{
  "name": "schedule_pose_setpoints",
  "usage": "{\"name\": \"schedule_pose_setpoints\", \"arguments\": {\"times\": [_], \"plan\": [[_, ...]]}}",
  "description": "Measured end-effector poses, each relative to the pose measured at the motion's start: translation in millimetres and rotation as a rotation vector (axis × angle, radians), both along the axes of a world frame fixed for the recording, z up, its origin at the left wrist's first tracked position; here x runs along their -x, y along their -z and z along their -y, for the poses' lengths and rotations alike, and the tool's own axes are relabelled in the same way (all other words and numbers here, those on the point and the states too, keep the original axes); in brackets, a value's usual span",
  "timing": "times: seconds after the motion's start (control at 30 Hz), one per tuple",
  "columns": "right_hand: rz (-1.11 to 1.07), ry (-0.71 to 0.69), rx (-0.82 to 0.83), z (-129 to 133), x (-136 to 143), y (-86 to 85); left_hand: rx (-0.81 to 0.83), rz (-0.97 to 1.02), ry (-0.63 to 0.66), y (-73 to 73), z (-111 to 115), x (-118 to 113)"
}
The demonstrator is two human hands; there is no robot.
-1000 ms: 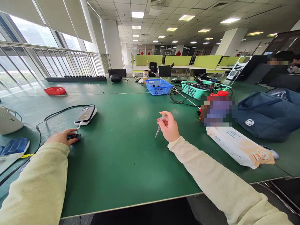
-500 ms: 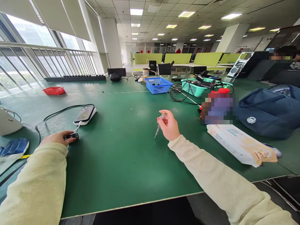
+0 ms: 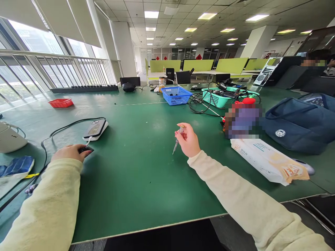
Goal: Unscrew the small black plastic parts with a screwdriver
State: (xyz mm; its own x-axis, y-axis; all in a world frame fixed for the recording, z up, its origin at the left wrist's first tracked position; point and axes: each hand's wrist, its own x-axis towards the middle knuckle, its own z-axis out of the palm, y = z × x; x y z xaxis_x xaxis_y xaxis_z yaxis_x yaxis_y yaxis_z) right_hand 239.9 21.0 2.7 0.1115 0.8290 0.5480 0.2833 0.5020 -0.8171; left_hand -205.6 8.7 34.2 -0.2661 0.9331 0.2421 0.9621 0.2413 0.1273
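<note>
My right hand (image 3: 190, 139) is raised over the middle of the green table (image 3: 125, 188), fingers closed round a small screwdriver (image 3: 175, 147) with a clear handle. Its thin metal shaft points down and left. To the left, my left hand (image 3: 69, 153) grips a small flat black object (image 3: 88, 151) low over the tabletop; its exact kind is hard to make out. Just beyond that hand lies a grey-and-black phone-like device (image 3: 95, 129) on a white base. A short white cable (image 3: 88, 141) runs from the device towards the black object.
A red tray (image 3: 61, 103) and a blue basket (image 3: 176, 96) stand farther back. Cables spill from a teal basket (image 3: 216, 99). On the right are a wipes pack (image 3: 267, 160) and a navy bag (image 3: 300, 122). A black cord (image 3: 45, 150) curves along the left. Another person sits far right.
My left hand has moved slightly right with the black object, which is now turned to a different angle. My right hand and the screwdriver have stayed almost still.
</note>
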Motion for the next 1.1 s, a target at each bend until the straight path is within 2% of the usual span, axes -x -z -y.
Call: {"name": "schedule_pose_setpoints", "arguments": {"times": [0.03, 0.07, 0.17, 0.27, 0.37, 0.43, 0.57, 0.8, 0.97, 1.1], "plan": [[0.003, 0.001, 0.003, 0, 0, -0.2, -0.044, -0.056, 0.005, -3.9, 2, -19], [0.006, 0.002, 0.003, 0, 0, -0.4, -0.096, -0.084, 0.063, -7.1, 4, -40], [0.001, -0.002, -0.012, 1, 1, -1.6, -0.196, -0.065, 0.38, -9.3, 10, -109], [-0.066, -0.022, -0.015, 0, 1, -2.6, -0.178, 0.012, 0.754, -1.1, 15, -169], [-0.171, -0.054, 0.033, -1, 1, -3.1, -0.131, 0.064, 1.01, 9.5, 16, -210], [-0.233, -0.062, 0.064, -2, 0, -3.8, -0.069, 0.073, 1.058, 15.4, 13, -225], [-0.347, -0.036, 0.108, -2, -2, -6.8, 0.031, 0.144, 1.004, 27.0, 7, -235], [-0.424, -0.112, 0.143, 7, 3, -9.8, 0.075, 0.449, 0.861, 48.7, -3, -225], [-0.4, -0.221, 0.174, 13, 10, -7.9, 0.078, 0.462, 0.786, 50.7, -5, -222], [-0.379, -0.251, 0.175, 14, 10, -6.6, 0.07, 0.406, 0.783, 49.7, -4, -224]]}}
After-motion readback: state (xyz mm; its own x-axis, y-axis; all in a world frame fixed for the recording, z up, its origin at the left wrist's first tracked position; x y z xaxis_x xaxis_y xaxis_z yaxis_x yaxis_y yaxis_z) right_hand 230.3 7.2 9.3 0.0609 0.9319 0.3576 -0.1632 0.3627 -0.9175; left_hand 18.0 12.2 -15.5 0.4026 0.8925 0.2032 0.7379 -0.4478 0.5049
